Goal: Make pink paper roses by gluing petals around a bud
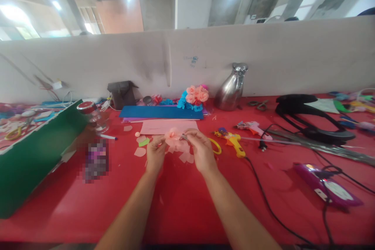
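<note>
Both my hands meet over the red table, just in front of a pink foam sheet. My left hand pinches a small pink foam flower from the left. My right hand is closed on the flower's right side, with a thin grey wire stem under its fingertips. Loose pink petal cut-outs and a green leaf piece lie on the table right beneath and beside the hands.
A yellow glue gun with a black cord and a pink glue gun lie to the right. Blue foam sheets, finished flowers and a metal jug stand behind. A green box and a jar are left.
</note>
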`<control>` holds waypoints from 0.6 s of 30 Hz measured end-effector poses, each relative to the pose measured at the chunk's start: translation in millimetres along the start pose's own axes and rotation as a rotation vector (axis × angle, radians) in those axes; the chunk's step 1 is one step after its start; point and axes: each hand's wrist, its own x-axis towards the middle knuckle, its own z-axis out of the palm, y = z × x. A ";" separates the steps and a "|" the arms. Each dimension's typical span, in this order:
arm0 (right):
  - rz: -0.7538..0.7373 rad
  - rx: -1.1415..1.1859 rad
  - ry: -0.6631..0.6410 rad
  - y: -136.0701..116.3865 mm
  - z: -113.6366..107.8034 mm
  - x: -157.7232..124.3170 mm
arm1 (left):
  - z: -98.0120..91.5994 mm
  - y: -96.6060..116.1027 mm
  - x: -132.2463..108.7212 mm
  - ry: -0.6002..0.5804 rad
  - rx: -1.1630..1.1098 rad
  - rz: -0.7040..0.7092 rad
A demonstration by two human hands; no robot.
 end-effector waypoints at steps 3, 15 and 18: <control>0.259 0.040 0.069 4.1 -1.0 4.0 | -0.4 -2.3 -0.7 0.019 0.012 -0.022; 0.210 0.134 -0.123 -1.3 5.3 -4.0 | 2.3 -0.6 0.8 -0.041 -0.095 -0.032; 0.190 0.123 -0.133 -4.1 6.5 -4.8 | 3.3 0.8 -0.5 -0.036 -0.063 -0.024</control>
